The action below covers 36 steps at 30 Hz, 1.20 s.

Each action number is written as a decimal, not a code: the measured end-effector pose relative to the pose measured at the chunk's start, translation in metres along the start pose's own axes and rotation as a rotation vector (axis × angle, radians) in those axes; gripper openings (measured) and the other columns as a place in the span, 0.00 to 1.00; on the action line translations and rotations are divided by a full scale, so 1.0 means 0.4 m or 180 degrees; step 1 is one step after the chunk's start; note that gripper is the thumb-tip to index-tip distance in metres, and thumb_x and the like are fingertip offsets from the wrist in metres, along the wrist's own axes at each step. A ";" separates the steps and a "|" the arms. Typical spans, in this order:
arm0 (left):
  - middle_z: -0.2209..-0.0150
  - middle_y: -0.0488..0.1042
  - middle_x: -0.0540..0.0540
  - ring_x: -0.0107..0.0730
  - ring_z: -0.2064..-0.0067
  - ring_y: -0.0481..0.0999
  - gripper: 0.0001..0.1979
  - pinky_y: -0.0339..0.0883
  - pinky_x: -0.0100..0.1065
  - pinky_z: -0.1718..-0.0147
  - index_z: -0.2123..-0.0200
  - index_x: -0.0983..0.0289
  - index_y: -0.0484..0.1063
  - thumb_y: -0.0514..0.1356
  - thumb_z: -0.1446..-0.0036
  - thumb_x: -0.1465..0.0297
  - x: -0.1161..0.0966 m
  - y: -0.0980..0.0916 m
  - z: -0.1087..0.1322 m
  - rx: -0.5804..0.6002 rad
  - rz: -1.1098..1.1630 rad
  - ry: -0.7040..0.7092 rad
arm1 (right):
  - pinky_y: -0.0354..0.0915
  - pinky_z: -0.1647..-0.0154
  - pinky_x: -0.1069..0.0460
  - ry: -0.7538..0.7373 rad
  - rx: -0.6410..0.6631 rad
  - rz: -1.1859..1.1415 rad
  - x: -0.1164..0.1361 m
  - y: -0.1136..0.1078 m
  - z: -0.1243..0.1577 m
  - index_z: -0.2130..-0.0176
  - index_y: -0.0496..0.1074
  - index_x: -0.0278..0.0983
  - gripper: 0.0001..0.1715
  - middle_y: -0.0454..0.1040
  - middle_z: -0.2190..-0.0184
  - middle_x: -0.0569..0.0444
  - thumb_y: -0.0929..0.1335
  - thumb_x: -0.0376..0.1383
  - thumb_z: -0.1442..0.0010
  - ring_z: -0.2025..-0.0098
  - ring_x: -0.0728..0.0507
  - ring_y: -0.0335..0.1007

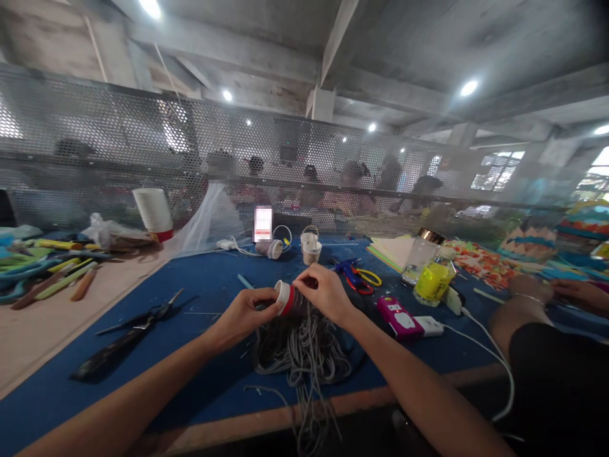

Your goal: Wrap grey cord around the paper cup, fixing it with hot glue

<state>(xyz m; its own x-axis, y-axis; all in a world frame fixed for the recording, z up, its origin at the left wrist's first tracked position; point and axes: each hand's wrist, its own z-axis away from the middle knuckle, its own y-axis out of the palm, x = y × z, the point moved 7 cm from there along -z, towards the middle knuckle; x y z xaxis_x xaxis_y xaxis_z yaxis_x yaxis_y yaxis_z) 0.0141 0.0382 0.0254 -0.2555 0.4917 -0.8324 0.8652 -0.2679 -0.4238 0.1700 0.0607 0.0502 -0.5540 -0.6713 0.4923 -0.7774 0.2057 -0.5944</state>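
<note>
Between my two hands lies a paper cup (284, 298) on its side, its white rim facing left, a red band behind it and grey cord wound round its body. My left hand (254, 309) grips the rim end with thumb and fingers. At the other end, my right hand (325, 291) is closed in a pinch at the wound part; the cord in its fingertips is too small to make out clearly. Beneath the cup, a loose heap of grey cord (304, 349) spreads on the blue table top (204, 368) and hangs over its front edge.
Pliers (143, 324) lie at left, near a stack of paper cups (153, 212). Behind my hands stand a phone (263, 223) and a small basket (311, 247). Scissors (364, 278), a magenta box (399, 317) and a jar (432, 279) are right, beside another person's arm (518, 308).
</note>
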 end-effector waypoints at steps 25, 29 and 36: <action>0.61 0.82 0.56 0.37 0.61 0.78 0.15 0.69 0.34 0.59 0.57 0.63 0.79 0.65 0.46 0.63 0.049 -0.049 -0.012 -0.0571 0.1589 -0.0527 | 0.65 0.53 0.52 0.0617 0.0334 -0.0950 -0.047 0.018 0.002 0.48 0.69 0.39 0.22 0.74 0.51 0.51 0.65 0.48 0.36 0.55 0.46 0.71; 0.62 0.81 0.57 0.37 0.61 0.78 0.13 0.69 0.34 0.58 0.61 0.64 0.80 0.65 0.47 0.62 0.053 -0.056 -0.015 -0.0635 0.1733 -0.0597 | 0.66 0.52 0.52 0.0406 0.0376 -0.1025 -0.023 0.013 0.004 0.46 0.67 0.41 0.21 0.69 0.46 0.51 0.67 0.42 0.38 0.52 0.46 0.69; 0.69 0.80 0.55 0.34 0.67 0.76 0.10 0.69 0.31 0.63 0.69 0.65 0.80 0.67 0.51 0.63 0.069 -0.049 -0.015 -0.0573 0.1677 -0.0738 | 0.66 0.47 0.49 0.0054 0.0434 -0.0964 0.001 0.019 0.006 0.44 0.66 0.41 0.23 0.67 0.44 0.49 0.68 0.37 0.39 0.48 0.45 0.68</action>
<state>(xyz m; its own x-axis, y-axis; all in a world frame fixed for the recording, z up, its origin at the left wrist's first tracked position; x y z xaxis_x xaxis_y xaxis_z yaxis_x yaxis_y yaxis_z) -0.0072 0.0619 0.0130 0.1575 0.1319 -0.9787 0.9551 -0.2720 0.1170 0.1646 0.0601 0.0443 -0.3095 -0.6752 0.6695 -0.8612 -0.0995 -0.4985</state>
